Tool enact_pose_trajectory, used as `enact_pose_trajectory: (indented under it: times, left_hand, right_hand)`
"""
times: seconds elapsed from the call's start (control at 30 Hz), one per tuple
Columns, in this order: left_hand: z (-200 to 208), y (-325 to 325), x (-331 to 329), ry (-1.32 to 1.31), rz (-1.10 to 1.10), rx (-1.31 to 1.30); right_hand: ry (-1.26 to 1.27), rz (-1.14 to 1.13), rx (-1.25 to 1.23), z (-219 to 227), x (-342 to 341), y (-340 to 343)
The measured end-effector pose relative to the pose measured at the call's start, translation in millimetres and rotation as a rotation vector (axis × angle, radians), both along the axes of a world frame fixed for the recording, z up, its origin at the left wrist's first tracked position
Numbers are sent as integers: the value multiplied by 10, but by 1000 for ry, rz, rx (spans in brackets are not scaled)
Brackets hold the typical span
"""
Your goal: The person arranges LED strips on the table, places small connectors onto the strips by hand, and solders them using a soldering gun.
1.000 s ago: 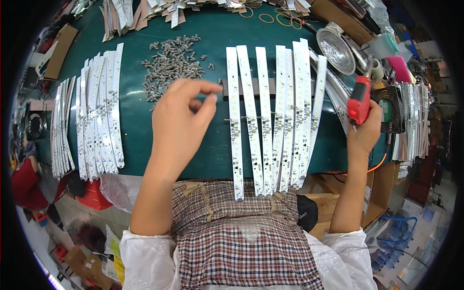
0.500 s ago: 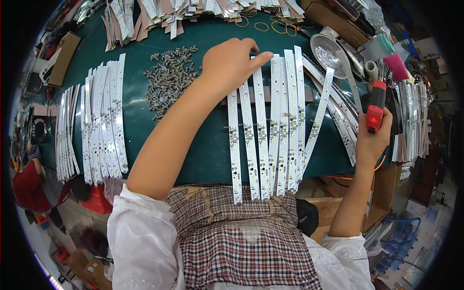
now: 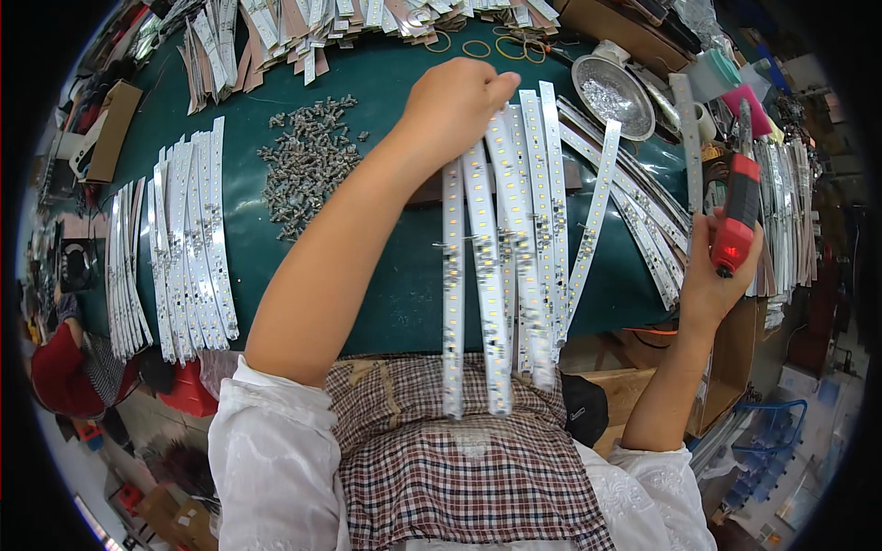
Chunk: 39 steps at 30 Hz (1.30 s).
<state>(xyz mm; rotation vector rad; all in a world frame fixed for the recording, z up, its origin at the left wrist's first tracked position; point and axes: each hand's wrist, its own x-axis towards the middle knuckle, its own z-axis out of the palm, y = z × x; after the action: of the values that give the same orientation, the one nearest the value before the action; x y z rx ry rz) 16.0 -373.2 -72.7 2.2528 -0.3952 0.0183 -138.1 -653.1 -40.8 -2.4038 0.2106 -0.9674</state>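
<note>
My left hand (image 3: 459, 106) is closed on the far ends of a few white LED strips (image 3: 487, 275). Their near ends hang past the table edge over my apron, blurred by motion. Other LED strips (image 3: 556, 211) lie just to the right, one slanting away. In my right hand (image 3: 726, 275) is a red and black tool (image 3: 740, 207) that looks like a soldering iron, metal tip upward and a red light on its handle. A narrow pale strip (image 3: 687, 138) also rises from that hand. Left of the left hand lies a heap of small metal-legged parts (image 3: 312, 165).
Bundles of LED strips lie at the left (image 3: 188, 248) and right (image 3: 785, 211) of the green table (image 3: 386, 294). A strainer-like metal bowl (image 3: 614, 96) stands at the back right, near rubber bands (image 3: 478, 49). More strips (image 3: 312, 32) are piled along the far side.
My left hand has closed on several strips and drawn them up, their near ends now farther over the apron. My right hand has shifted slightly right and down, its tool turned more upright.
</note>
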Motion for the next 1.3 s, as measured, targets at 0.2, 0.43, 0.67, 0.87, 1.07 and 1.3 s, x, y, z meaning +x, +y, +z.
enact_pose_trajectory:
  times: [0.2,0.43,0.67,0.87,1.07,1.3]
  left_hand:
    - [23,-592,18,-82,87,14]
    - [-105,-890,-31,-415,307,-28]
    - [254,-824,-323,-513,149,-208]
    - [588,-467,-975,133,-361,-719]
    - [543,-384,-1241,158,-261,-696]
    - [326,320,-1182,-202,73,-198]
  right_hand:
    - [-227,7,206,129,-47,7]
    - [-351,33,288,572,-261,175]
    - [-120,206,460,574,-382,457]
    - [62,254,770,486,-289,765]
    - [236,320,706,535,-416,953]
    - [192,263,776,655,-685,696]
